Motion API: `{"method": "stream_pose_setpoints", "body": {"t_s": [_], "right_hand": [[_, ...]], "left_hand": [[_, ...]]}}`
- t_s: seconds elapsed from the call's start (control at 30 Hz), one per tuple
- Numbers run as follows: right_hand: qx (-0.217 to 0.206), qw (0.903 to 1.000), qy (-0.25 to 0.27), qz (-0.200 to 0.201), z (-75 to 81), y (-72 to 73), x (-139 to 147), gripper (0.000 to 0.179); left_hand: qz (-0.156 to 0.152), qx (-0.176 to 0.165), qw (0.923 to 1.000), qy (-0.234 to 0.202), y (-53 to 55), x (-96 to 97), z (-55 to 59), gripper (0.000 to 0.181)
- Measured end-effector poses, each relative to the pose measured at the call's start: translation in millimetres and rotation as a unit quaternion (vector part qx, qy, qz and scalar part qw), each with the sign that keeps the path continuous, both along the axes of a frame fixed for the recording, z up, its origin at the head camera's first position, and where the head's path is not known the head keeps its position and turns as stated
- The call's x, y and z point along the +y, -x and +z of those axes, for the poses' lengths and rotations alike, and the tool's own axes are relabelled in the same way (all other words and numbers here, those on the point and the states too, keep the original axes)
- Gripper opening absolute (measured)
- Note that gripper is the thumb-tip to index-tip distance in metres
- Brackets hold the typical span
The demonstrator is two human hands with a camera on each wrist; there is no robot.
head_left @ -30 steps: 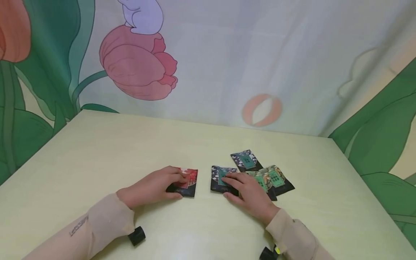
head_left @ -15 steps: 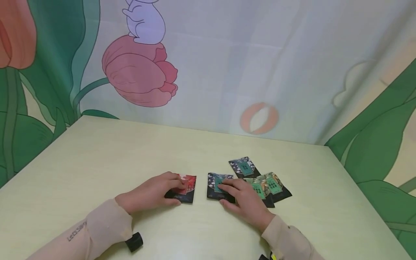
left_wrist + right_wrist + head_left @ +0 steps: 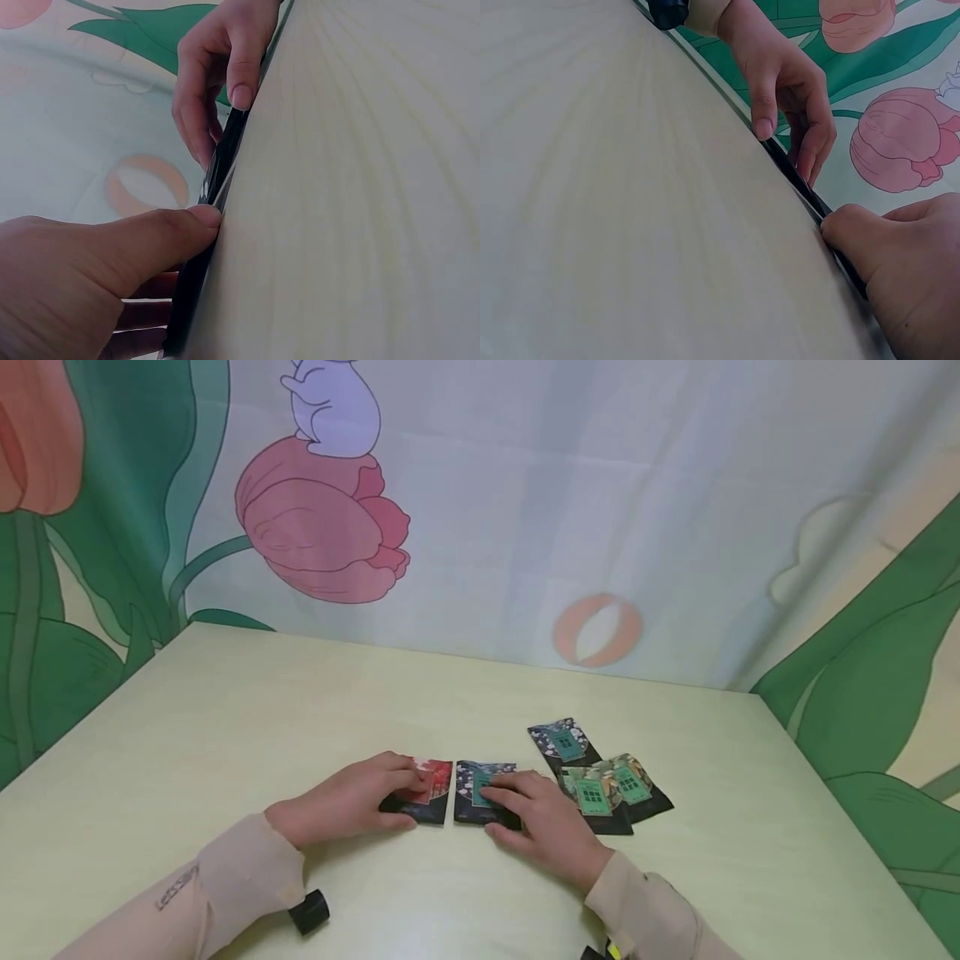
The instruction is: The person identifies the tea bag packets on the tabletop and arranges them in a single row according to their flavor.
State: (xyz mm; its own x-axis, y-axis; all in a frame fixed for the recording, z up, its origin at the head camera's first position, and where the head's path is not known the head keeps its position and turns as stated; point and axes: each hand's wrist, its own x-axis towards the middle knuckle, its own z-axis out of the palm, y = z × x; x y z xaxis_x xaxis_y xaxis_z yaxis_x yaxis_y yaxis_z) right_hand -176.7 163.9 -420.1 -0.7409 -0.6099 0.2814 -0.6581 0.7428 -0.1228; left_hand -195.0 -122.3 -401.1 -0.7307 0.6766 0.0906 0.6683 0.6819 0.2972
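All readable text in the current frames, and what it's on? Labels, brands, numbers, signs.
"Le…": left sleeve; rest too blurred to read.
Red packet: label partly covered, unreadable.
Near blue packet: label partly covered, unreadable.
Far blue packet: characters too small.
Two green packets: label characters too small.
Wrist views: no legible text.

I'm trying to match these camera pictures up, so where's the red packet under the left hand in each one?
Head: red packet just left of centre, below the middle, partly under the left hand.
Left wrist: lower left, a dark strip seen edge-on.
Right wrist: right of centre, a dark edge-on strip at the farther hand.
Shared landmark: the left hand.
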Motion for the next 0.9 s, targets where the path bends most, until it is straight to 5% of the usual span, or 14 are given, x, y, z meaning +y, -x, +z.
{"method": "stream_pose_setpoints", "body": {"t_s": [0.9], "right_hand": [[0.014,0.9998,0.009,0.013,1.3,1.6,-7.2,0.046]], "left_hand": [[0.003,-0.017,0.9999,0.0,0.5,-0.3,2.6,0.046]]}}
